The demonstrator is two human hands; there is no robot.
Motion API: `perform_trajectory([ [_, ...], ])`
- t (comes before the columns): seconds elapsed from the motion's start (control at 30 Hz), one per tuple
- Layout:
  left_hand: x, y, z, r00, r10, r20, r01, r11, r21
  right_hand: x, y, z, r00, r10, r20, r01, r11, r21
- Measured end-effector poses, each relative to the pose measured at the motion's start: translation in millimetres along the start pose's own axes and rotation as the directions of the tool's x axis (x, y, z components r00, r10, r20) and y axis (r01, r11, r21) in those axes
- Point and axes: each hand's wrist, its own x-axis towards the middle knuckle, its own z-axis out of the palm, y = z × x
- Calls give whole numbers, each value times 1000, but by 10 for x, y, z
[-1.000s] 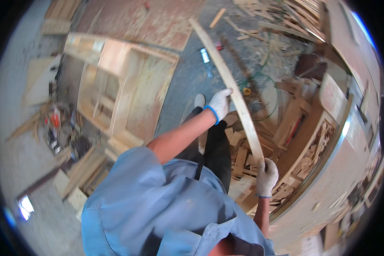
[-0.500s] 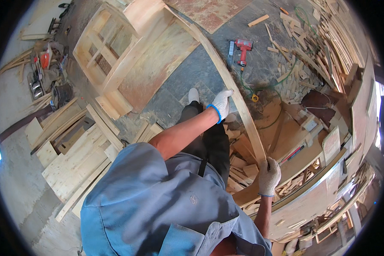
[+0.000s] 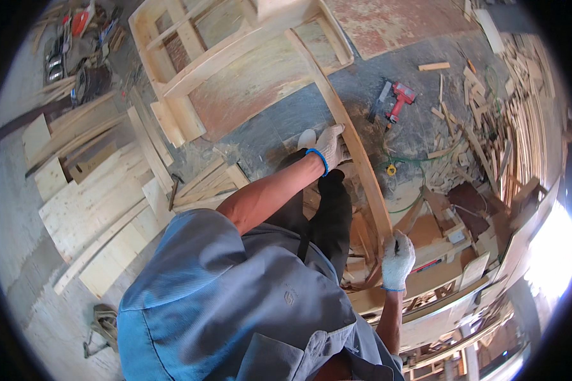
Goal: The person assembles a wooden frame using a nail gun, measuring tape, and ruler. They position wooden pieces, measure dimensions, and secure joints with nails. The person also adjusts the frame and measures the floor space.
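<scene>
A long, narrow wooden plank [image 3: 361, 168] slants across in front of me, from beside a wooden frame [image 3: 213, 63] down to my right side. My left hand [image 3: 331, 145], in a white knit glove with a blue cuff, is closed around the plank's left edge near its middle. At the near end, my right hand [image 3: 398, 259], also gloved, grips the plank with curled fingers. The far end of the plank reaches over the frame's edge; whether it touches there I cannot tell. A red nail gun [image 3: 401, 98] lies on the floor to the right of the plank.
Stacked plywood sheets and strips [image 3: 102, 197] lie on the left. Scrap wood [image 3: 470, 152] and a pile of long strips [image 3: 531, 133] fill the right. A green hose [image 3: 413, 159] runs along the floor. Panels [image 3: 451, 311] stand close by my right arm.
My view has turned, so the frame and nail gun appear further right. The plank has shifted with both hands still on it, and its far end now shows by the frame.
</scene>
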Motion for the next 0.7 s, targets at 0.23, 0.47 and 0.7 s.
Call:
perform_trajectory([
  [0.23, 116, 276, -560, 991, 42, -123, -62, 983, -170, 739, -130, 70, 976, -132, 172, 145, 987, -65],
  [0.47, 303, 215, -1054, 978, 174, -120, -200, 944, -263, 1454, -189, 85, 894, -269, 358, 325, 939, -107],
  [0.7, 460, 27, -966, 968, 192, -159, -241, 887, -395, 1893, -252, -38, 856, -363, 369, 422, 902, -91],
])
